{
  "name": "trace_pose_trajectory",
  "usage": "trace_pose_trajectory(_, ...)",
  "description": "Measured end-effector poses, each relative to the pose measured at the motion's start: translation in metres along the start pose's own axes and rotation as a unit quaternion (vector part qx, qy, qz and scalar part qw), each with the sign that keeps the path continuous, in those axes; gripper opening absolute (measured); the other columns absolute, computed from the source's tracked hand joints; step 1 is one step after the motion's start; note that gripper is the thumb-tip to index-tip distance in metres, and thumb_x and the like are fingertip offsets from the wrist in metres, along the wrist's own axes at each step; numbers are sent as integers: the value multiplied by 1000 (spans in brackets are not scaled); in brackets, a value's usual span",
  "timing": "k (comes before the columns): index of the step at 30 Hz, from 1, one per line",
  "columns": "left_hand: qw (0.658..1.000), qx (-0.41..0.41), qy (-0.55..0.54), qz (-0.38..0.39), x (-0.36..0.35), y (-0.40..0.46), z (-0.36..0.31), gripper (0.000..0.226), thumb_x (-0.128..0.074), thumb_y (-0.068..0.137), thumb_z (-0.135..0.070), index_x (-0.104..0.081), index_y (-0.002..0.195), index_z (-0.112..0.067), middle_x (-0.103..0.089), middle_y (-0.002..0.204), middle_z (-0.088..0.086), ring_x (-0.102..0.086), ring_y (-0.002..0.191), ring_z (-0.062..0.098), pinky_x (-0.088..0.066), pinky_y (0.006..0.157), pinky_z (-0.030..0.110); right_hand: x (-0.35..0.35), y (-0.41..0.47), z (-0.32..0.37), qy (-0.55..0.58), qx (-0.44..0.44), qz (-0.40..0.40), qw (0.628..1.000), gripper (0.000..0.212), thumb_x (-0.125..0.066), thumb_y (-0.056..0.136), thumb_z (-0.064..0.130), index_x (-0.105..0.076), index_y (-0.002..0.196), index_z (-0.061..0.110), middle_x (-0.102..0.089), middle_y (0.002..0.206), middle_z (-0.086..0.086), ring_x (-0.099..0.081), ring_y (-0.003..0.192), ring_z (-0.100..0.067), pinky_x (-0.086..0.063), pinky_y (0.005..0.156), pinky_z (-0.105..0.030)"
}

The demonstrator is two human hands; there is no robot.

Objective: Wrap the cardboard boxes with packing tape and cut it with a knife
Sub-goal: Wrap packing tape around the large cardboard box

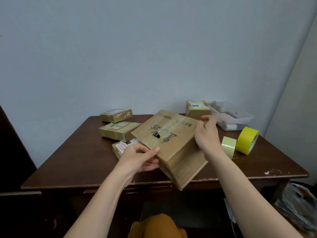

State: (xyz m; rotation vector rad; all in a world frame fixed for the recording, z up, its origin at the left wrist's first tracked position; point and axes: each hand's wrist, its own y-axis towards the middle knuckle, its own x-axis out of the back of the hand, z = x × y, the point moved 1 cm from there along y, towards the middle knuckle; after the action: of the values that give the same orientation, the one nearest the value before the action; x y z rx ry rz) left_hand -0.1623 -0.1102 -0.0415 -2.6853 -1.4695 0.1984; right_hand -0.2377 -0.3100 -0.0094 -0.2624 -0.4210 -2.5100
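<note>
Above table [82,162]: both hands hold tilted cardboard box [173,145].

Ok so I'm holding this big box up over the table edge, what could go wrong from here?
The big box is tilted, gripped only at two edges by your left hand and right hand; it could slip off the table. Its top has a torn hole, so tape may not seal there. Swinging it could knock the tape rolls beside it.

A dark brown wooden bench [82,162] with chipped edges stands against a pale blue wall [137,48]. A clear plastic container [240,117] sits at its far right corner. A crumpled plastic bag [298,208] lies on the floor, right.
</note>
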Motion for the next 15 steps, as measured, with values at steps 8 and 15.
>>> trace_pose_trajectory(8, 966, -51, 205, -152, 26, 46, 2, 108, -86, 55, -56, -29, 140, -24, -35, 143, 4, -42, 128, 21, -41, 102, 36, -20, 31, -19, 35, -31, 14, 999, 30, -30, 104, 16, -30, 135, 18, -51, 87, 3, -45, 75, -4, -34, 59, -24)
trace_pose_trajectory(15, 974, -91, 194, -72, 19, 70, -4, 149, -77, 27, -80, -5, 153, -44, -18, 156, 7, -29, 141, 25, -30, 111, 45, -8, 56, -20, 24, -15, -10, 1000, 32, -28, 104, 15, -34, 135, 20, -50, 104, 2, -44, 83, 1, -34, 63, -21)
